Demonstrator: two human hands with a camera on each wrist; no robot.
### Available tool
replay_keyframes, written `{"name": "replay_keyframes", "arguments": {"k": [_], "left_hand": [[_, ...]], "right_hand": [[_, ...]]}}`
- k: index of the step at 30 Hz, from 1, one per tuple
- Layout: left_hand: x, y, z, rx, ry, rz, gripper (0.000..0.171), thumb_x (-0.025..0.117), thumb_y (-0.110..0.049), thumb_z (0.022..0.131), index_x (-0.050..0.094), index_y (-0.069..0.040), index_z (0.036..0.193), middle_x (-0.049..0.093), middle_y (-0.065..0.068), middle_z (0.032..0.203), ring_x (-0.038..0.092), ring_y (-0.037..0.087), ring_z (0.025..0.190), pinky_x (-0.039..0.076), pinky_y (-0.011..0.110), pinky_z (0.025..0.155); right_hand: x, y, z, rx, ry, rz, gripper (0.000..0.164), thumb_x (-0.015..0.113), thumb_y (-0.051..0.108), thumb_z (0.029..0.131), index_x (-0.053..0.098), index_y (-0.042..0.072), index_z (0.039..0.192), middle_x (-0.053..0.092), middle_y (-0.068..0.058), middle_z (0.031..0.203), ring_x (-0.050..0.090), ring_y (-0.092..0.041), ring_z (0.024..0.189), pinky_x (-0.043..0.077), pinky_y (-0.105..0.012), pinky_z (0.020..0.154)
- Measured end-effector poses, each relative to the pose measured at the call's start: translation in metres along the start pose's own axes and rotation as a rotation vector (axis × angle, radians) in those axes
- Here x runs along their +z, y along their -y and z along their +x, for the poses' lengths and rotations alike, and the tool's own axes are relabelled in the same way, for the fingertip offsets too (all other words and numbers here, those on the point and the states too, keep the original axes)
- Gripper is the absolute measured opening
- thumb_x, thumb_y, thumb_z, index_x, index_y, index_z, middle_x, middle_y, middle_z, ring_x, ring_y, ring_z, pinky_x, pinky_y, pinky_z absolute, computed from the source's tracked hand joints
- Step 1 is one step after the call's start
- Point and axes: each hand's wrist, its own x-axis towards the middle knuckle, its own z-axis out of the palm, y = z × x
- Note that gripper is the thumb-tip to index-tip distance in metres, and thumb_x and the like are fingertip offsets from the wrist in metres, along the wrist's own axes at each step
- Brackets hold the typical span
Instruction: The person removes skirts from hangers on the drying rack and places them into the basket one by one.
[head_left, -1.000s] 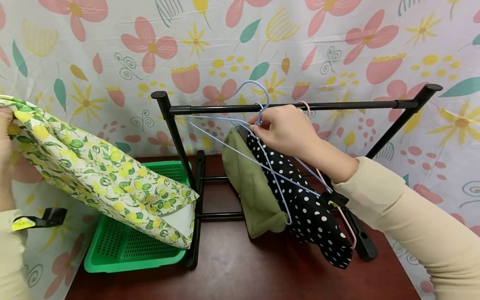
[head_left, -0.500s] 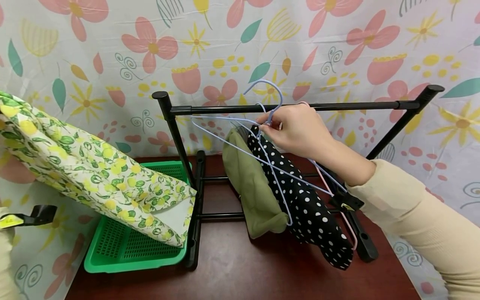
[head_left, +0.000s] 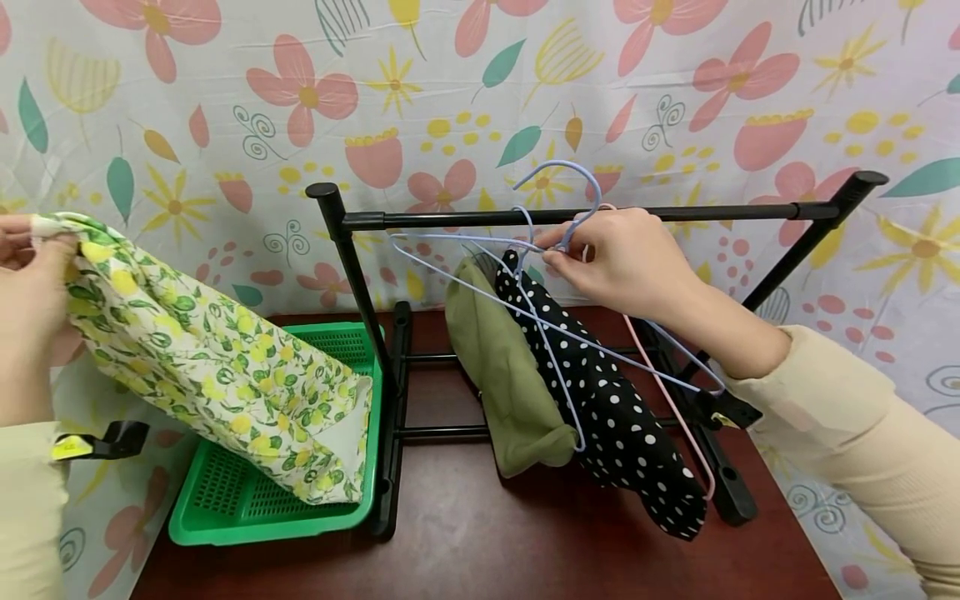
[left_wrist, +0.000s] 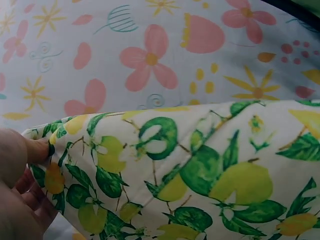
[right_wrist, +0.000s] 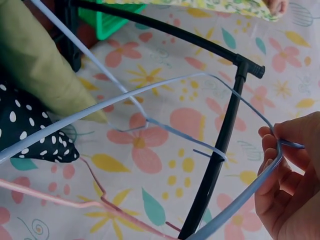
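Observation:
At the left of the head view my left hand (head_left: 33, 308) pinches the top end of a lemon-print cloth (head_left: 217, 358), whose lower end hangs over the green basket. The left wrist view shows thumb and fingers gripping the cloth's edge (left_wrist: 75, 130). My right hand (head_left: 622, 258) pinches a bare blue hanger (head_left: 465, 279) at the base of its hook, in front of the rack's bar. Behind it, an olive garment (head_left: 495, 375) hangs on another blue hanger (right_wrist: 185, 132). Beside that, a black polka-dot garment (head_left: 607, 408) hangs on a pink hanger (right_wrist: 50, 192).
A black rack (head_left: 465, 218) stands on the dark red table (head_left: 465, 533), its bar running across the middle. Left of the rack sits the green basket (head_left: 187, 517). A floral curtain (head_left: 420, 100) covers the wall behind.
My right hand has moved rightward with the blue hanger. The left hand drew left out of view, then came back right, and the cloth's lower end has shifted left over the basket.

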Motion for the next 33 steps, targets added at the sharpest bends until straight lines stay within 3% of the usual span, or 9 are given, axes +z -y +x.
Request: {"name": "replay_keyframes", "arguments": {"k": [3,8,14,22,27,30,33], "left_hand": [[0.009,-0.014,-0.023,0.025,0.004,-0.001,0.012,0.062,-0.023,0.088,0.062,-0.031,0.096,0.051,-0.019,0.085,0.046,-0.006,0.071,0.037,0.004,0.055],[0.016,-0.027,-0.049,0.038,-0.011,0.209,0.011,0.061,-0.029,0.088,0.064,-0.038,0.093,0.047,-0.028,0.075,0.044,-0.013,0.067,0.033,0.004,0.056],[0.024,-0.018,-0.06,0.092,0.021,0.232,0.011,0.06,-0.025,0.088,0.064,-0.033,0.094,0.046,-0.029,0.077,0.045,-0.012,0.068,0.035,0.002,0.056],[0.035,-0.002,-0.067,0.132,0.089,0.229,0.008,0.062,-0.022,0.087,0.066,-0.026,0.093,0.049,-0.031,0.072,0.049,-0.013,0.065,0.038,0.004,0.052],[0.043,0.004,-0.073,0.132,0.133,0.255,0.013,0.062,-0.025,0.087,0.067,-0.018,0.098,0.048,-0.032,0.07,0.049,-0.014,0.064,0.039,0.005,0.049],[0.05,0.005,-0.076,0.136,0.153,0.293,0.022,0.061,-0.028,0.088,0.067,-0.013,0.103,0.046,-0.031,0.072,0.047,-0.015,0.066,0.039,0.006,0.051],[0.057,0.007,-0.079,0.143,0.175,0.306,0.027,0.06,-0.029,0.088,0.066,-0.01,0.106,0.047,-0.03,0.075,0.047,-0.015,0.067,0.039,0.006,0.051]], "right_hand": [[-0.002,-0.002,-0.002,0.0,-0.001,-0.007,0.029,0.066,0.018,0.083,0.062,0.016,0.054,0.072,0.007,0.092,0.028,-0.008,0.039,0.025,-0.025,0.038],[-0.005,-0.006,-0.006,-0.026,-0.033,-0.008,0.032,0.065,0.014,0.083,0.057,0.016,0.051,0.072,0.007,0.09,0.032,-0.006,0.043,0.028,-0.024,0.041],[-0.009,-0.01,-0.011,-0.063,-0.079,-0.004,0.038,0.066,0.012,0.08,0.05,0.019,0.046,0.072,0.008,0.086,0.031,-0.003,0.041,0.026,-0.02,0.041],[-0.014,-0.016,-0.017,-0.065,-0.07,-0.002,0.038,0.066,0.013,0.081,0.055,0.022,0.046,0.072,0.007,0.085,0.023,0.003,0.038,0.023,-0.02,0.04],[-0.017,-0.019,-0.022,-0.046,-0.062,0.006,0.013,0.067,0.014,0.081,0.074,0.018,0.071,0.068,0.008,0.066,0.033,0.002,0.039,0.026,-0.018,0.042],[-0.018,-0.021,-0.025,-0.044,-0.064,0.008,0.009,0.068,0.014,0.08,0.075,0.017,0.077,0.068,0.008,0.067,0.036,0.002,0.04,0.027,-0.016,0.042],[-0.019,-0.021,-0.028,-0.053,-0.067,0.009,0.018,0.069,0.013,0.08,0.071,0.018,0.063,0.072,0.007,0.085,0.033,0.004,0.038,0.025,-0.016,0.04]]}}
